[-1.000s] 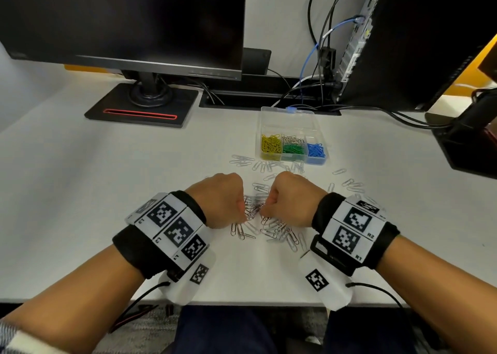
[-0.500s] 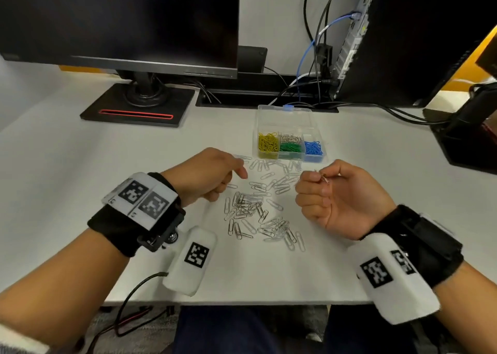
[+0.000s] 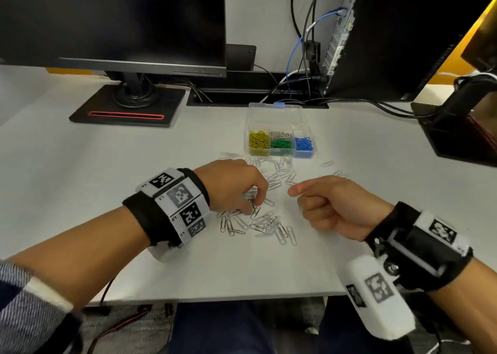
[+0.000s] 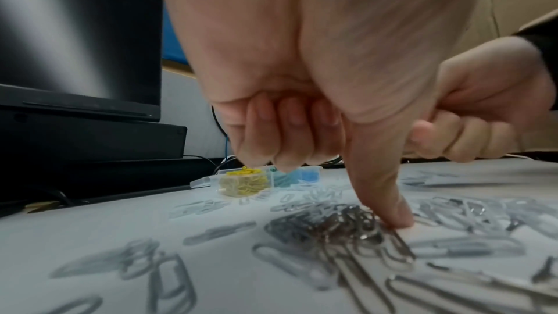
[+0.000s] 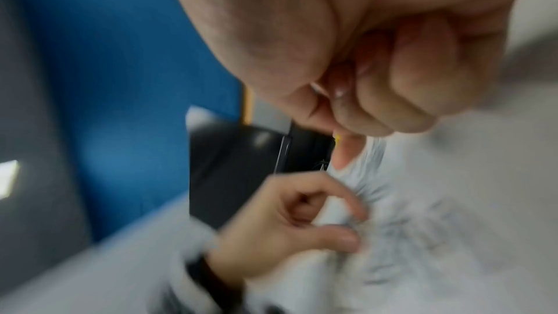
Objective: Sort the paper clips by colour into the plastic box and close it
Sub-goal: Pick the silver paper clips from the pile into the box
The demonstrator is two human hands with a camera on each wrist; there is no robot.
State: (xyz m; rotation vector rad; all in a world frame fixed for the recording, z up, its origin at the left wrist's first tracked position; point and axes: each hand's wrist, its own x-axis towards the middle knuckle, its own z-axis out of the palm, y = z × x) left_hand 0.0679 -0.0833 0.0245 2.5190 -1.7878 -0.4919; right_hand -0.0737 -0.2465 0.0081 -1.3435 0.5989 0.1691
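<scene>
Left hand pinching silver paper clips off table; right hand curled, contents unclear; best lifted as one bunch.

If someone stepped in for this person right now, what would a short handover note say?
Left hand: fingers down in the pile of silver clips on the desk, thumb pressing a bunch.
Right hand: curled, lifted off the desk, thumb and forefinger pinched together; whether they hold a clip is unclear.
Plastic box: open, beyond the pile.
Done: yellow, green and blue clips sit in compartments, some silver behind the green.
Left: move the loose silver clips in, then close the lid.
</scene>
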